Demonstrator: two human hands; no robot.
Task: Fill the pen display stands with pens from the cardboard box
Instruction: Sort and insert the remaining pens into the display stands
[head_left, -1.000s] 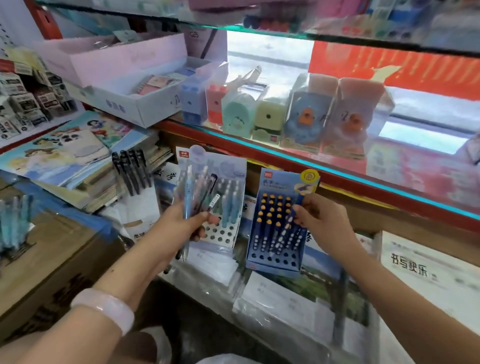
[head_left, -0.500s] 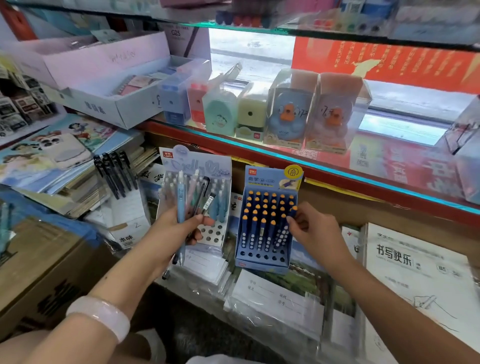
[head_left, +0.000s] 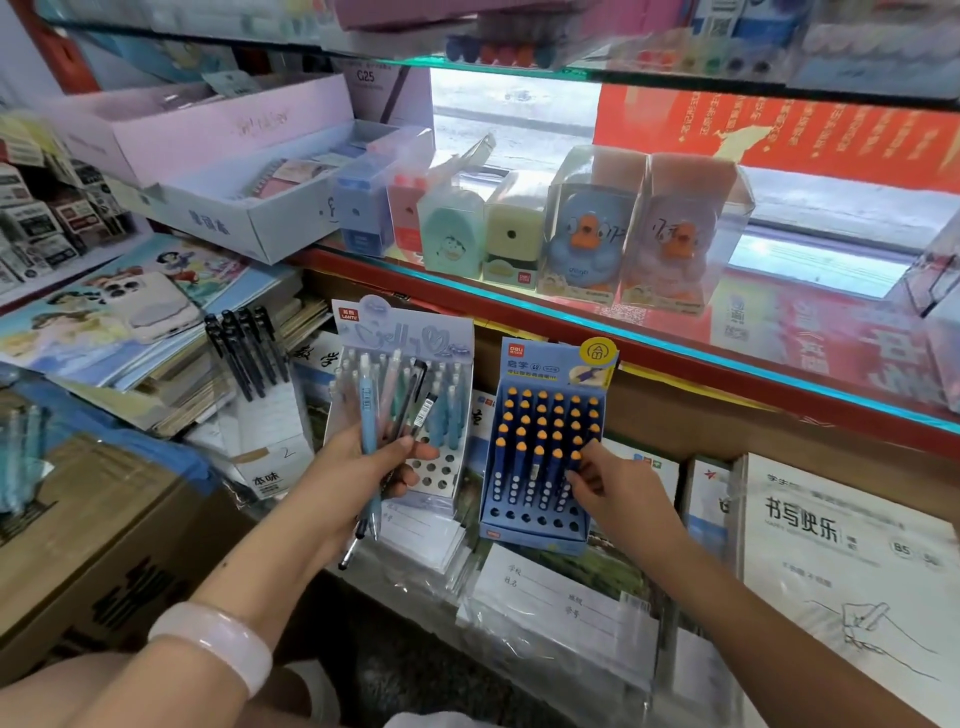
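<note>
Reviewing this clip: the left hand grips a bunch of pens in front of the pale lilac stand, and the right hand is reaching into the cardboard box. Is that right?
Not quite. In the head view the right hand is not at the brown cardboard box; its fingertips are on the pens in the dark blue display stand. The left hand does grip a bunch of pens in front of the pale lilac display stand.

We note a matt brown cardboard box (head_left: 78, 545), glossy printed card on the blue display stand (head_left: 540, 452), smooth plastic pens (head_left: 387, 415), clear glossy film over the notebooks (head_left: 561, 613), and a glass shelf (head_left: 675, 348).
</note>
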